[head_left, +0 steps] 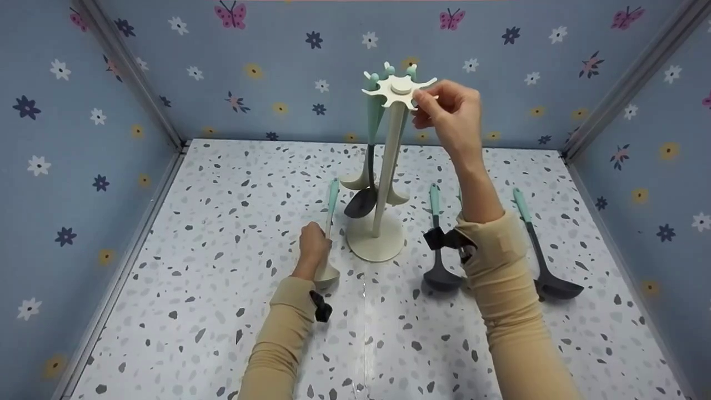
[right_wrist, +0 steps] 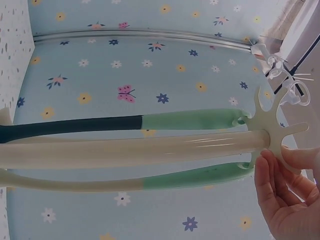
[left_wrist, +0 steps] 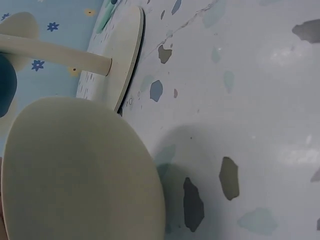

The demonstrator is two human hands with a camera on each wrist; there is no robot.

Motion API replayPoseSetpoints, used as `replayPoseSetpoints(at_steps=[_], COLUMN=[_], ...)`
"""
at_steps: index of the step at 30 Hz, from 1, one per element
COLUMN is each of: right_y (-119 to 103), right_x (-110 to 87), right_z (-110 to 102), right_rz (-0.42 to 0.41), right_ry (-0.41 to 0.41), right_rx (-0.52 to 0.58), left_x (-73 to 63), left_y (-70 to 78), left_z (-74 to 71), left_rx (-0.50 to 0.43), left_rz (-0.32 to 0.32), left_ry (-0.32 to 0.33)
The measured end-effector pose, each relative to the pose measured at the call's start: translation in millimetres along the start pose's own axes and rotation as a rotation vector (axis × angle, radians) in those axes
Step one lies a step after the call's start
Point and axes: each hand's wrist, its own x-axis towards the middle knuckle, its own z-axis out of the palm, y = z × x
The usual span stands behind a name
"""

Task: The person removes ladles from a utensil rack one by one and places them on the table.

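Note:
Around the shaft of a cream ladle [head_left: 329,276] with a green handle, my left hand [head_left: 314,243] is curled, low over the tabletop. The ladle's broad bowl fills the lower left of the left wrist view. My right hand [head_left: 454,114] pinches a hooked arm of the white utensil stand [head_left: 387,161] at its top, thumb above and fingers below. From the hooks hang a dark ladle [head_left: 361,203] and two cream-headed utensils with green handles, partly hidden by the post. In the right wrist view, green handles [right_wrist: 192,119] hang beside the post.
To the right lie a dark utensil [head_left: 442,276] and a dark ladle [head_left: 562,287], both green-handled. Between them, my right forearm mostly hides another utensil. The stand's round base [head_left: 366,250] sits on the speckled tabletop [head_left: 222,278]. Flowered panels [head_left: 344,33] enclose the back and sides.

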Motion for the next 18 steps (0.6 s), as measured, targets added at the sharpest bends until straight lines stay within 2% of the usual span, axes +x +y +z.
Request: replayPoseSetpoints(at_steps=[6, 13, 18], right_y=[-0.6, -11.6, -8.6], right_x=[0.4, -5.7, -4.1], right_z=[-0.3, 5.2, 3.6], right_rz=[0.015, -0.051, -0.027], right_ry=[0.004, -0.006, 0.002], right_rx=[0.006, -0.043, -0.024], left_x=[3.4, 5.2, 4.6], left_y=[2.6, 3.2, 3.8], left_z=[3.4, 5.9, 5.8], left_rx=[0.021, 0.099, 0.104], left_rz=[-0.01, 0.012, 0.0], left_ry=[0.004, 0.049, 0.03])
